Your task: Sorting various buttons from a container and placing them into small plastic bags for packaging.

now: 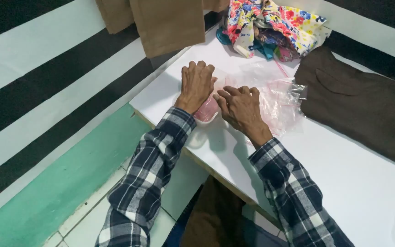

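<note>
Both hands, left [197, 84] and right [240, 108], press flat, grasping nothing, on a pink packet [206, 111] near the table [344, 174] edge; it might slip off.

Left hand [197, 84] lies palm-down, fingers curled, on the white tabletop [344, 174], pressing a pink folded item in a clear plastic bag [206, 111]. Right hand [239, 109] rests just beside it, fingertips on the same bag. Crinkled clear plastic bags [282, 103] lie right of the hands; folded dark brown garment [366, 107] beyond; floral cloth bundle [275, 27] at far edge.
</note>
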